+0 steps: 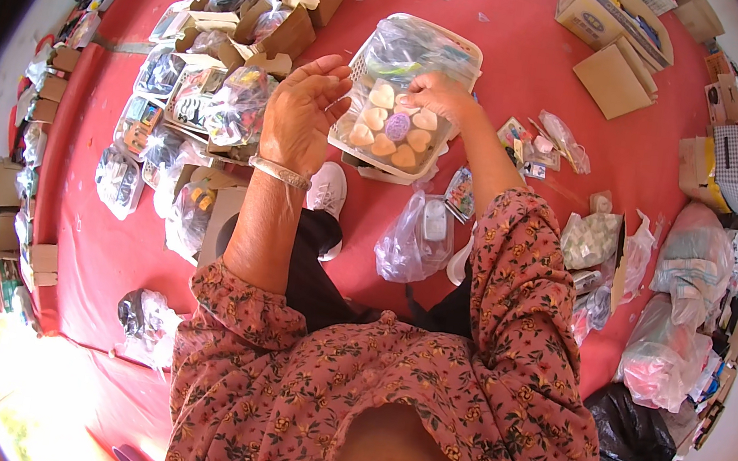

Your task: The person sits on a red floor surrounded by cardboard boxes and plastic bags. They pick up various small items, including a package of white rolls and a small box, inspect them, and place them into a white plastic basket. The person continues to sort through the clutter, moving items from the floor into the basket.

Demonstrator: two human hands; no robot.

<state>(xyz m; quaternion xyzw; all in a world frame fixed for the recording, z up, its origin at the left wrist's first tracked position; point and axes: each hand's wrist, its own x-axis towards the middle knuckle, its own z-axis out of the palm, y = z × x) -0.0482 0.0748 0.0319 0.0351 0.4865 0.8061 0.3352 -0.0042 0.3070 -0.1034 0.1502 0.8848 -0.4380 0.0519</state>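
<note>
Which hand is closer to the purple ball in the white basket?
Right. The right hand is up and right of the purple ball; the left hand is farther off, near the left edge of the white basket.

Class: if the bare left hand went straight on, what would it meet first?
Probably the white rectangular plastic basket, at its left rim: the left hand points up and right towards it. Depth is unclear; it might pass above.

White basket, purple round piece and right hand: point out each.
White basket (383, 170): head view, on its near rim.
Purple round piece (397, 125): head view, on its middle, among the pale heart-shaped pieces (383, 146).
Right hand (441, 98): head view, on the back of the hand.
</note>
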